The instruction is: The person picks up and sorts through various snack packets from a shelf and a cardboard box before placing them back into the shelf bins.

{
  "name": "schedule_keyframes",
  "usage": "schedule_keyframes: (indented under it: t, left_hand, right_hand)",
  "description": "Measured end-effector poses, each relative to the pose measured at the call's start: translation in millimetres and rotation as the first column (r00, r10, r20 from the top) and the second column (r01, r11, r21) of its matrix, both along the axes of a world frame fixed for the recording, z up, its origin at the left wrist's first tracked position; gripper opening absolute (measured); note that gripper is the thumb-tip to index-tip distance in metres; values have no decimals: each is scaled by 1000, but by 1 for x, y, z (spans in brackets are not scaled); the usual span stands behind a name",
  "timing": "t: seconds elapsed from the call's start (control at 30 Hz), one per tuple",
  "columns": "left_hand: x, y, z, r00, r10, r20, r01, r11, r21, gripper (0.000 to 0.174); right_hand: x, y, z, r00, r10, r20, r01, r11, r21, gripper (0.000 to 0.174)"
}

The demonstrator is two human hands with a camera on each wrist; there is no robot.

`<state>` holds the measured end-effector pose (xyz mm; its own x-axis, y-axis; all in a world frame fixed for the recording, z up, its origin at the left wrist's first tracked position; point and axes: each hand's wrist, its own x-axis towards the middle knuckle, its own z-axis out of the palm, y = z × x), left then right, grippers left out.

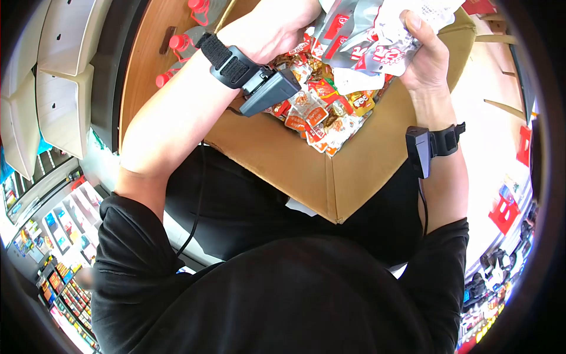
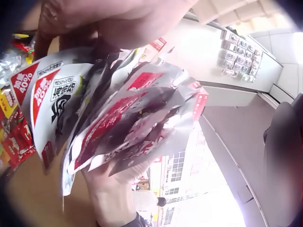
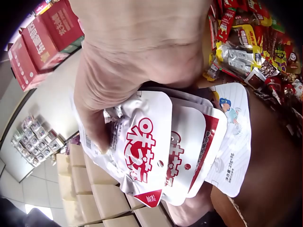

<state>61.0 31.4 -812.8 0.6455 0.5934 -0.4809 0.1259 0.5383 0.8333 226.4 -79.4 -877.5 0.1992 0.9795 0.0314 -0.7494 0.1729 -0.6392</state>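
Observation:
A fanned stack of flat silver-and-white snack packets [image 1: 359,44] with red lettering is held up over a cardboard box [image 1: 277,168]. My right hand [image 1: 429,62] grips the stack from the right, its thumb [image 3: 92,125] lying across the front packet in the right wrist view. On the stack's other side is my left hand [image 1: 283,29], holding the packets by their edge; most of its fingers are hidden behind them. Seen from the left wrist, the packets [image 2: 128,123] spread out below that hand. Loose small snack packets [image 1: 321,106] in red, orange and gold fill the box below.
The box rests against the person's black-clothed lap. Bottles with red caps [image 1: 178,42] stand on a wooden surface [image 1: 141,76] to the left. Beige bins [image 1: 65,35] line the far left, and red boxes [image 3: 45,42] appear in the right wrist view.

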Motion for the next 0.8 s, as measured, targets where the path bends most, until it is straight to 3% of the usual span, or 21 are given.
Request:
schedule_keyframes:
  t: [0.23,0.4,0.5,0.53,0.57,0.63,0.67,0.7,0.77,0.8]
  left_hand:
    - [-8,10,-7,994,-21,106,36,990,-140,38]
    - [-2,22,-1,1000,0,8,1,996,-85,30]
    - [-1,23,3,995,51,80,-45,997,-70,29]
    - [-2,22,9,996,61,72,-55,995,-83,28]
    - [-2,23,13,996,82,37,-80,995,-60,33]
    - [1,23,31,995,96,33,-92,989,-114,41]
    - [-2,25,36,996,76,56,-70,993,-92,46]
    - [-7,13,47,993,74,92,-86,988,130,59]
    - [-9,7,70,988,97,121,-117,977,176,63]
    - [-14,-4,95,996,48,76,-65,971,230,78]
  right_hand:
    - [1,-2,0,1000,-19,-7,18,998,-68,54]
    - [9,7,7,991,-70,-111,66,997,-40,49]
    - [11,9,6,987,-94,-129,92,996,-19,53]
    - [12,6,9,991,-23,-135,18,999,-38,57]
    - [15,2,16,990,44,-137,-52,997,-61,61]
    - [25,-15,9,908,31,-417,-61,996,-59,37]
    - [21,-24,15,891,19,-454,-87,988,-130,42]
    - [15,-35,19,918,-71,-391,-19,975,-221,49]
    - [-8,-47,55,950,-20,-312,-42,981,-191,65]
    - [-22,-54,90,958,-80,-276,-10,950,-311,71]
